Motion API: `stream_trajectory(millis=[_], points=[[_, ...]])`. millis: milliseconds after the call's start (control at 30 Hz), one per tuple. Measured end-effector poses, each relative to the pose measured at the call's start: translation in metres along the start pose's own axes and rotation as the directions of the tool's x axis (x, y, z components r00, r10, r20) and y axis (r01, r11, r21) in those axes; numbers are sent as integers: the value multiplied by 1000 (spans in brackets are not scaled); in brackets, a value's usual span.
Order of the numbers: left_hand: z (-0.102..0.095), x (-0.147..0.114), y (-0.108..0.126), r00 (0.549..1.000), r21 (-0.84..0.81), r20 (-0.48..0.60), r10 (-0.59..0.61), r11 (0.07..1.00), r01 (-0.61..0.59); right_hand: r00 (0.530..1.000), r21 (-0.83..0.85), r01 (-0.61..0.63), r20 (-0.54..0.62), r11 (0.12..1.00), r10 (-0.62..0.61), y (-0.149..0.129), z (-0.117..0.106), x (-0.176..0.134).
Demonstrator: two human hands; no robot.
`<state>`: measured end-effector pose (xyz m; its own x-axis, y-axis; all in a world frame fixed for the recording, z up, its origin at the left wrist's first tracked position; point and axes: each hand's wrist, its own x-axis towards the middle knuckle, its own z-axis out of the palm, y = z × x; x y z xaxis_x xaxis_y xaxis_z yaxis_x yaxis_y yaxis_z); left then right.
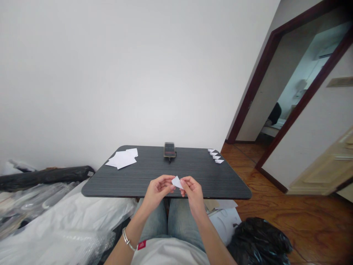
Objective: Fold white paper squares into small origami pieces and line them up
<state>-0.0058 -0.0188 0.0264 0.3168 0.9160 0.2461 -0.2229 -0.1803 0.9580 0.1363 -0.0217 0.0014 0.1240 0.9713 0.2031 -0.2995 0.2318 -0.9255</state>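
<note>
A small piece of folded white paper (177, 182) is held up over the front edge of the dark table (154, 169). My left hand (160, 188) pinches its left corner between thumb and fingers. On the other side, my right hand (191, 188) grips the right end, with its thumb against the paper. Several loose white paper sheets (122, 159) lie overlapping at the table's back left. Small folded white paper pieces (216, 157) sit in a row along the right edge.
A phone-like device on a stand (169, 150) is at the table's back middle, before the white wall (165, 73). Plastic-wrapped goods (68, 217) crowd the left. A black plastic bag (259, 241) stands on the wooden floor at right, near a doorway (284, 88).
</note>
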Motion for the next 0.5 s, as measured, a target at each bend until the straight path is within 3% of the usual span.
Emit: stream_trajectory(millis=[300,500], points=[[2,2,3,998,-28,-46,-49,998,47,999,-7,36,-12,999,-36,-2,2,-3],[-1,4,-2,994,74,-83,-68,994,74,999,-34,46,-3,998,-46,1,1,-4]])
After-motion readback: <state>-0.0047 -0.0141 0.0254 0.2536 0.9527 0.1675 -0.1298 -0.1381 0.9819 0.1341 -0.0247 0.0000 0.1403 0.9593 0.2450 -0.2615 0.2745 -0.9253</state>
